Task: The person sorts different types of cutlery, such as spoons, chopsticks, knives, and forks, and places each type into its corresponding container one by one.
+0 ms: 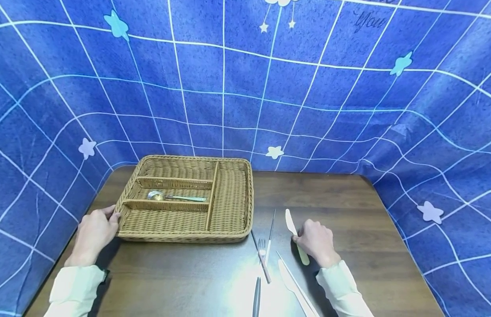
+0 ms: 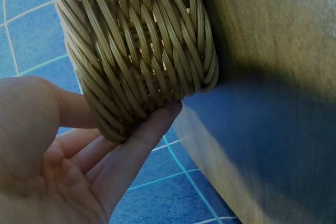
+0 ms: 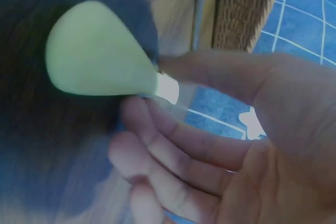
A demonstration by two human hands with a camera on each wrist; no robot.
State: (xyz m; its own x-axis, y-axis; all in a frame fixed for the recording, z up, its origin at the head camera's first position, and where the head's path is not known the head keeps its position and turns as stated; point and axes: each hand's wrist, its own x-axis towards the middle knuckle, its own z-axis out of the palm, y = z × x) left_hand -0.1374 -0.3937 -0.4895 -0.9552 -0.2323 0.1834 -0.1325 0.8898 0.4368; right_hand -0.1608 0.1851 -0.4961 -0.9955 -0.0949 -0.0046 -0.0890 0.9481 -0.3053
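A wicker basket (image 1: 229, 234) with compartments sits on the table. My left hand (image 1: 95, 231) holds its front left corner; in the left wrist view the thumb and fingers lie around the woven edge (image 2: 142, 40). To the right of the basket, my right hand (image 1: 317, 240) pinches a table knife (image 1: 304, 256) near its middle. The knife's pale, broad handle end (image 3: 94, 51) shows in the right wrist view, and its blade points away from me. A spoon (image 1: 157, 196) and other thin cutlery lie in the basket's middle left compartment.
Between basket and right hand lie a fork (image 1: 262, 251) and thin sticks (image 1: 271, 226). Nearer me are another knife (image 1: 289, 281), a slim rod (image 1: 298, 281) beside it and a dark handle (image 1: 256, 297). A blue patterned cloth (image 1: 245, 88) surrounds the wooden table (image 1: 182, 273).
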